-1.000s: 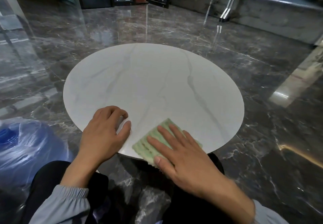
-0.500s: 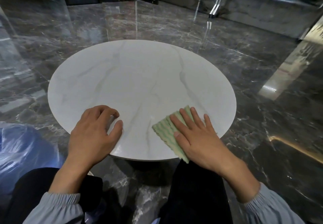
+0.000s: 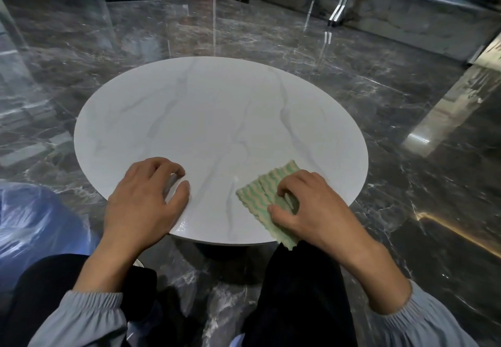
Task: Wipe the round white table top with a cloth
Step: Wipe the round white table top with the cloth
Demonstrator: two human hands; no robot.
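Right hand grips the cloth with curled fingers at the near right rim of the table top; one corner overhangs. Left hand rests loosely curled, holding nothing. Risk: the bunched cloth slips off the rim

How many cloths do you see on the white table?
1: the green striped cloth, at the near right edge of the table top, gripped by the right hand; none other visible.
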